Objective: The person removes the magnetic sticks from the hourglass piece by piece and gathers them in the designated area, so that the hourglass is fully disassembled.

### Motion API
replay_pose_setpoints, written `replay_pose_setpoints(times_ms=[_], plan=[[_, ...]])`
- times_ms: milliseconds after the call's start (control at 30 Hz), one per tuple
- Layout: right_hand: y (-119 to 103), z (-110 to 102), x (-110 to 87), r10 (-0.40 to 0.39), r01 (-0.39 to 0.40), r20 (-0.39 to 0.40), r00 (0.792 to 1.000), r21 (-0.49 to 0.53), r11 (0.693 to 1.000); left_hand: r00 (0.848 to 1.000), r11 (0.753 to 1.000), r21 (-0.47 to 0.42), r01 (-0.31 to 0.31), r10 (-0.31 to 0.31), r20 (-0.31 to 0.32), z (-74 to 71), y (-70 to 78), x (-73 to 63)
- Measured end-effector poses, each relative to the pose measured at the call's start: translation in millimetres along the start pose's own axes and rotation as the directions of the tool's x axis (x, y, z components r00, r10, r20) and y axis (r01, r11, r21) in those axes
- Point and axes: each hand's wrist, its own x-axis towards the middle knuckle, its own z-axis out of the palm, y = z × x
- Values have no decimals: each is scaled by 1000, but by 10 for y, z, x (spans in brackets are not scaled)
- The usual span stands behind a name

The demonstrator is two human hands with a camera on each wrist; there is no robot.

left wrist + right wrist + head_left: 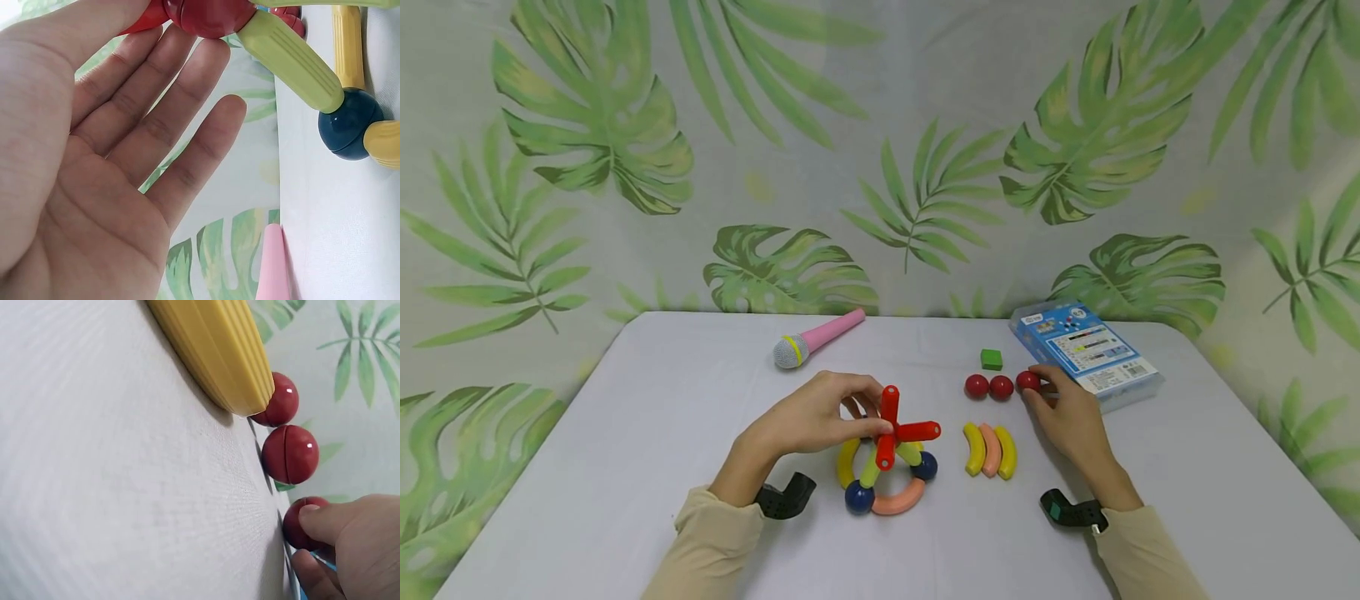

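Observation:
A magnetic stick-and-ball model (898,505) stands on the table, with a ring of curved yellow and pink pieces joined by dark blue balls (351,124). Light green rods (294,61) rise from it to a red ball (209,14), from which red rods (919,431) stick out. My left hand (831,412) grips the model by its top, thumb and fingertips at the red ball and rods. On the right, my right hand (1073,421) pinches a loose red ball (301,526) between thumb and fingers. Two more red balls (988,387) lie just left of it.
Yellow and pink curved pieces (990,451) lie between the hands. A green block (991,359) sits behind the red balls. At the back right is a blue-labelled plastic box (1093,354), close to my right hand. A pink toy microphone (820,337) lies at the back left.

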Motion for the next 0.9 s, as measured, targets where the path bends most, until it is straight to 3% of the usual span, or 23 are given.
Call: replay_pose_setpoints(times_ms=[300, 433, 633, 900], plan=[[-65, -68, 19, 13, -12, 41, 999, -21, 1000, 1000, 1000, 3, 11, -11, -2, 7, -13, -2], [-142, -185, 46, 5, -5, 13, 1000, -18, 1000, 1000, 1000, 0, 5, -5, -1, 7, -10, 1], [-301, -330, 87, -98, 101, -85, 992, 25, 995, 1000, 1000, 3, -8, 8, -9, -1, -4, 1], [-710, -405, 22, -215, 225, -114, 970, 85, 971, 1000, 1000, -9, -12, 12, -16, -31, -49, -36]])
